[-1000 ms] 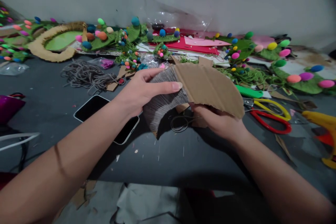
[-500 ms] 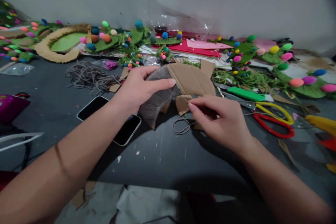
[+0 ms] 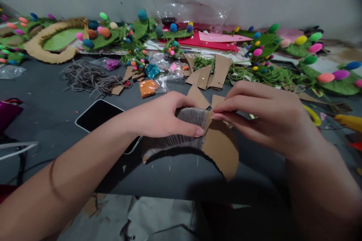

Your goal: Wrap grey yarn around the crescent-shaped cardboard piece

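My left hand [image 3: 169,116] grips a curved cardboard piece [image 3: 222,150], thumb on the near face and fingers behind it. Its left part is wrapped closely in grey yarn [image 3: 183,141]; the right part is bare brown board. At the upper edge, where the wrapping ends, the fingertips of my right hand [image 3: 263,116] are pinched together. The grey strand running to them in the earlier view is mostly hidden by the fingers now. Under my left forearm lies a phone [image 3: 98,115], partly covered.
A tangle of grey yarn [image 3: 89,77] lies at the left. Behind are cardboard scraps [image 3: 220,69], an orange packet [image 3: 148,88] and green felt leaves [image 3: 329,79] with coloured balls. Yellow scissors handles [image 3: 312,115] show partly behind my right hand. A tan curved form [image 3: 51,56] rests back left.
The cardboard piece has turned and come lower and nearer, its bare end now pointing down. My right hand has risen from below the piece to its upper edge.
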A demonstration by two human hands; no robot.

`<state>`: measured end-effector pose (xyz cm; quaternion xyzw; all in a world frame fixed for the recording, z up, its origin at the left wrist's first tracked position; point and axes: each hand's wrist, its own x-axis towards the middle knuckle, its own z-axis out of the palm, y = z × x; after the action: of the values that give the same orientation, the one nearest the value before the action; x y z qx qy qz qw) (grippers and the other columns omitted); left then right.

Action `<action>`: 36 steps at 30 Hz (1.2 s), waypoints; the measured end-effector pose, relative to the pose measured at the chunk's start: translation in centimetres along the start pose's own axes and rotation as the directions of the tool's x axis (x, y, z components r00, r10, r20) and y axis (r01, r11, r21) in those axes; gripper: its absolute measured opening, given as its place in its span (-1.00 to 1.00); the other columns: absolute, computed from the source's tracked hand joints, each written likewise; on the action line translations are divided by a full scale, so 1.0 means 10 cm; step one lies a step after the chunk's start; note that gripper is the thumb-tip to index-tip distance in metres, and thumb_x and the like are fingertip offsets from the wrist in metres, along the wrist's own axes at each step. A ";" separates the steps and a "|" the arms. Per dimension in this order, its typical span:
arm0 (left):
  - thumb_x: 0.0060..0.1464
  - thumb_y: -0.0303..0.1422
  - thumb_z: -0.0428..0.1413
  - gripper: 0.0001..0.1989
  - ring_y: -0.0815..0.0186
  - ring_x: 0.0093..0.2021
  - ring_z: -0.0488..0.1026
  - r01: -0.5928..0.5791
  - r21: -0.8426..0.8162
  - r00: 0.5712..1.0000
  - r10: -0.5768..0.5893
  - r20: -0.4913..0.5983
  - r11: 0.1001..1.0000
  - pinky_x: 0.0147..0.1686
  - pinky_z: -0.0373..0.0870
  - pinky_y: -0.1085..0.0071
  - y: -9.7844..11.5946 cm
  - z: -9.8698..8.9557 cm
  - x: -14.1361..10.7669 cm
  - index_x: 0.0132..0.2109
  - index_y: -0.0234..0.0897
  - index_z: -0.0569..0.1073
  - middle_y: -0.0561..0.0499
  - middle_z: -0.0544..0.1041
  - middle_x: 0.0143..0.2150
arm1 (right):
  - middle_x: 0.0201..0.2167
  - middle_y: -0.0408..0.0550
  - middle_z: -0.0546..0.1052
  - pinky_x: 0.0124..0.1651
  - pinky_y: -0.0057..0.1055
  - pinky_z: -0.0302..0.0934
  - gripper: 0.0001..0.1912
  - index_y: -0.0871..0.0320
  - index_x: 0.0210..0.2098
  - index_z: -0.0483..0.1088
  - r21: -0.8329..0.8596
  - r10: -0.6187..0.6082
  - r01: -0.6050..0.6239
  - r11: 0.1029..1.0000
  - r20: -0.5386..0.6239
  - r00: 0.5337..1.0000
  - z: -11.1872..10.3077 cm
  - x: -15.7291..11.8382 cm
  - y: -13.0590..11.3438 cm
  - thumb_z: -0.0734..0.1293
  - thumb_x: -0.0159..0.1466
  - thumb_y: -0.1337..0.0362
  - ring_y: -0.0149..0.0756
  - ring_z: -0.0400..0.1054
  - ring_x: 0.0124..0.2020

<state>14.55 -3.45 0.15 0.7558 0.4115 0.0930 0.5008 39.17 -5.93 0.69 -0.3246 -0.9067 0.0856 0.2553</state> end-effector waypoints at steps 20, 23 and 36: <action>0.10 -0.10 0.25 -0.60 0.29 -0.26 0.51 -0.113 0.052 0.983 0.104 0.153 0.992 -0.42 0.26 0.48 -0.05 0.02 0.00 -0.03 -0.27 0.58 0.03 0.59 -0.22 | -0.43 -0.12 0.46 -0.37 -0.42 0.14 -0.92 0.13 -0.34 0.47 0.198 0.105 -0.100 0.975 -0.017 0.994 0.15 0.06 0.05 0.40 0.29 0.29 -0.38 0.31 -0.40; 0.08 -0.08 0.27 -0.62 0.33 -0.31 0.49 -0.118 -0.006 0.986 0.118 0.122 0.993 -0.45 0.27 0.51 -0.05 0.03 -0.01 -0.08 -0.25 0.60 0.05 0.58 -0.25 | -0.46 -0.16 0.42 -0.43 -0.45 0.10 -0.91 0.15 -0.35 0.48 0.268 0.150 -0.136 0.954 -0.032 0.988 0.15 0.07 0.05 0.45 0.25 0.30 -0.45 0.25 -0.46; -0.10 -0.24 0.42 -0.68 0.35 -0.34 0.55 -0.219 -0.455 0.933 0.048 -0.358 0.863 -0.37 0.51 0.50 -0.17 -0.02 0.06 -0.16 -0.19 0.62 0.07 0.62 -0.28 | -0.36 -0.07 0.59 -0.31 -0.24 0.40 -0.74 0.10 -0.24 0.49 0.514 0.457 -0.386 0.766 -0.014 0.889 0.51 -0.06 0.18 0.37 0.24 0.05 -0.15 0.48 -0.33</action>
<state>13.95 -2.67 -1.31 0.6051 0.3994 0.3555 0.5899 37.87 -4.88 -4.43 -0.4481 -0.7369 0.3488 0.3666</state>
